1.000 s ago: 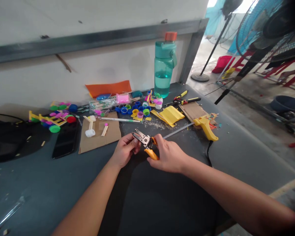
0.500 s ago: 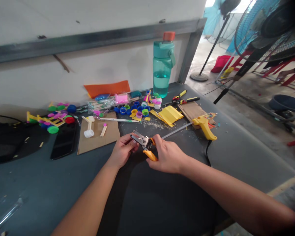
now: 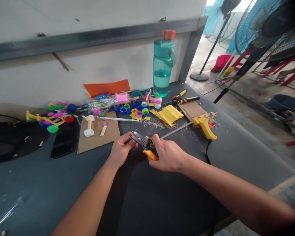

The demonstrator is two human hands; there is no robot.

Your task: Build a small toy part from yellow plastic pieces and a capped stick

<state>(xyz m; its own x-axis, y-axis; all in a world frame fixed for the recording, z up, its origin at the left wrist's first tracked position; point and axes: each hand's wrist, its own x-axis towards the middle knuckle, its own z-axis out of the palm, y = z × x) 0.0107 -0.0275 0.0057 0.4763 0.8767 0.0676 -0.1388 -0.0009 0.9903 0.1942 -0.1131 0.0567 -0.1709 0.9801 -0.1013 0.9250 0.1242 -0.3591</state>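
My right hand [image 3: 168, 154] is closed around the orange handles of a pair of wire strippers [image 3: 144, 141], whose dark metal jaws point left. Close to the jaw tips, my left hand [image 3: 121, 147] has its fingers pinched together; anything small between them is hidden. Beyond my left hand lies a piece of cardboard [image 3: 98, 139] bearing white caps joined by a stick [image 3: 89, 127] and short wooden sticks tipped with pink [image 3: 104, 129]. A yellow glue gun [image 3: 205, 126] rests to the right of my right hand, a ruler-like grey strip [image 3: 177, 130] reaching toward it.
A teal water bottle [image 3: 161, 70] stands by the wall. Coloured bottle caps [image 3: 137, 109], folded yellow paper [image 3: 170, 114] and pliers [image 3: 184, 98] lie at the back. At left are a black phone [image 3: 64, 141] and a small cap-wheeled model [image 3: 51, 121]. A fan [image 3: 260, 29] stands right.
Both hands and the wire strippers hold nearly the same position. The view has shifted very slightly; nothing else has visibly moved.
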